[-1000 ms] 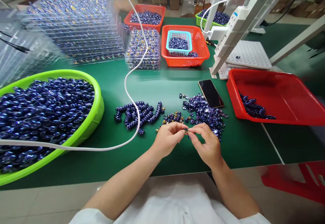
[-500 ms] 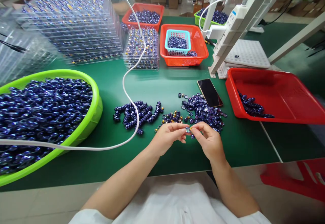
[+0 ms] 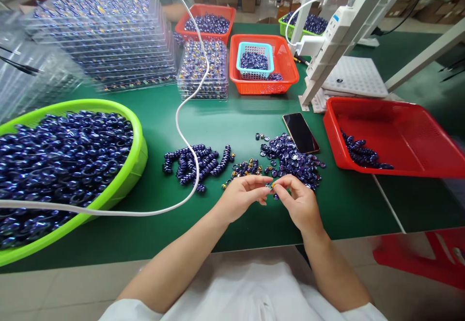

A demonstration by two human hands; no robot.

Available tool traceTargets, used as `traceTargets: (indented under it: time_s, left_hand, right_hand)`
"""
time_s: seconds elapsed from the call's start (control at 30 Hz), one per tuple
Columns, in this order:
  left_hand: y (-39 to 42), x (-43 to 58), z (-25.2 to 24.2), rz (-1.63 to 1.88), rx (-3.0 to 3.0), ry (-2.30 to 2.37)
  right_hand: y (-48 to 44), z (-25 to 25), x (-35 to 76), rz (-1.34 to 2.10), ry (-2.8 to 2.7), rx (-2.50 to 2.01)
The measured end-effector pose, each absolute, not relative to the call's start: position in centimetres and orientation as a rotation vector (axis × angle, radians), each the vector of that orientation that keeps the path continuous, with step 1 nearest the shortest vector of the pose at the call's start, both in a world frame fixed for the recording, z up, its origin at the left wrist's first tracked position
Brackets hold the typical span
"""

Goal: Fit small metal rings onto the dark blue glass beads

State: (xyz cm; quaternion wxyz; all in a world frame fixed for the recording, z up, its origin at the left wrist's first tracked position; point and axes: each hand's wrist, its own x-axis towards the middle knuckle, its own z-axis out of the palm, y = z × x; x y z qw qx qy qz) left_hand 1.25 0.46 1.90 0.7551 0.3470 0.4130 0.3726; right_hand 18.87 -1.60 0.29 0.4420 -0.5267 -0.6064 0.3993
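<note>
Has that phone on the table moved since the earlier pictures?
No. Against the red basket beside it, the phone keeps the same place and slant; no shift shows in any direction.

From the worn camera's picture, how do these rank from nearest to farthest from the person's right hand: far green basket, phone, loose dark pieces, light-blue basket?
From the right hand:
1. Loose dark pieces: just beyond the fingers.
2. Phone: behind the pile.
3. Light-blue basket: farther back, inside an orange basket.
4. Far green basket: at the back, beyond the orange one.
</note>
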Motion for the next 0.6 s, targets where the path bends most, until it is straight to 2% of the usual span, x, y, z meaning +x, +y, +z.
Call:
traceTargets:
  time_s: [0.6]
  left_hand:
    - [0.51, 1.20, 2.48, 0.873, 0.769, 0.886]
  right_hand:
    - [-2.22, 0.68, 18.92, 0.529, -1.775, -1.065]
